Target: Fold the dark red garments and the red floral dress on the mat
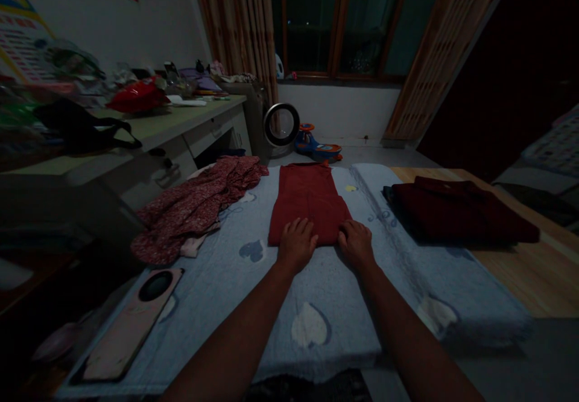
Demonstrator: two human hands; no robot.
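Note:
A dark red garment [310, 194], folded into a long narrow shape, lies on the blue blanket in front of me. My left hand [297, 248] rests on its near edge with the fingers stretched out over the cloth. At the near right corner, my right hand [357, 245] has its fingers curled on the edge of the same garment; the fingertips are partly hidden. To the left lies a crumpled red-and-white patterned garment [199, 209]. A stack of folded dark red clothes [456, 209] sits to the right.
The light blue blanket [253, 305] has heart shapes and covers part of a wooden surface [538, 275]. A long pinkish object with a dark round disc [131, 329] lies at the left edge. A cluttered desk [181, 127] stands left; a blue-and-orange ride-on toy [316, 145] is on the floor beyond.

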